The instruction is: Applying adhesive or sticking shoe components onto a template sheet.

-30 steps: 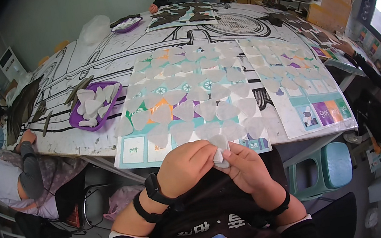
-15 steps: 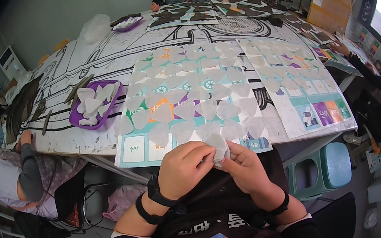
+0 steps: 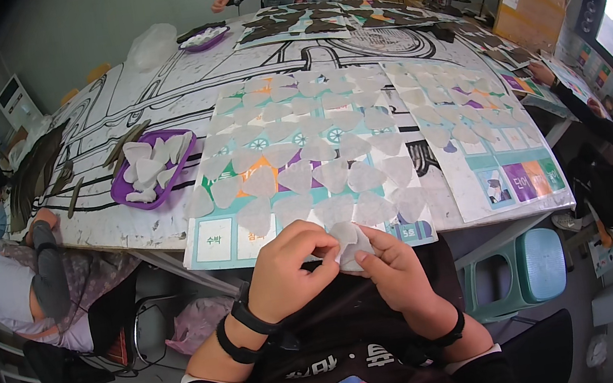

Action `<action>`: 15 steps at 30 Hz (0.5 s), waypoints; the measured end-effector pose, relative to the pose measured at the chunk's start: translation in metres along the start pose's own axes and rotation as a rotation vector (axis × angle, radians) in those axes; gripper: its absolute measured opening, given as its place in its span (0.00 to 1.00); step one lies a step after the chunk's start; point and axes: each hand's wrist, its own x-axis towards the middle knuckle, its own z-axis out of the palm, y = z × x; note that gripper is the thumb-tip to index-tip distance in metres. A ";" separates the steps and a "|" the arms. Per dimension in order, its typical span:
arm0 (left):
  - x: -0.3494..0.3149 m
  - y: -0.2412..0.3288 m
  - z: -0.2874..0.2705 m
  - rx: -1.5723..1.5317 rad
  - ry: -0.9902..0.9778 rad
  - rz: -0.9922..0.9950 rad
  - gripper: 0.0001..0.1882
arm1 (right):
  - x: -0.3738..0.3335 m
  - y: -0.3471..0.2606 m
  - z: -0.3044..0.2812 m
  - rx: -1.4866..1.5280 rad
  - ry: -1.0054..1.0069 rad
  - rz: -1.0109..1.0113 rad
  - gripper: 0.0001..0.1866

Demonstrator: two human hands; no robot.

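Between my two hands, just past the table's near edge, is a small stack of thin white petal-shaped sheets [image 3: 348,242]. My right hand [image 3: 395,267] grips the stack with its thumb on top. Fingertips of my left hand [image 3: 292,265] pinch at its left edge, where a layer seems lifted or folded. Rows of similar pale, see-through pieces [image 3: 253,214] lie on a printed sheet [image 3: 214,261] straight ahead. More of them cover a second printed sheet [image 3: 473,203] to the right.
A purple tray [image 3: 155,202] of white pieces stands left on the line-painted table [image 3: 103,220]; another purple tray [image 3: 206,43] is farther back. Dark strips [image 3: 37,170] lie far left. People sit at the left, across and at the right. A teal stool [image 3: 542,264] stands right of me.
My left hand has shifted slightly left, and the held sheets have turned flatter, showing more of their surface. Across the table, a person's hand has moved outward to the left.
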 end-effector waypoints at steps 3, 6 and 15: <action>0.003 0.000 -0.003 0.128 -0.050 0.193 0.13 | 0.000 0.003 -0.004 0.017 -0.011 0.030 0.18; 0.008 0.003 -0.012 0.319 -0.315 0.407 0.15 | 0.000 0.002 -0.003 -0.100 -0.040 0.070 0.15; 0.005 -0.025 -0.078 0.044 -0.081 -0.027 0.07 | -0.001 -0.006 -0.017 0.124 0.145 0.086 0.13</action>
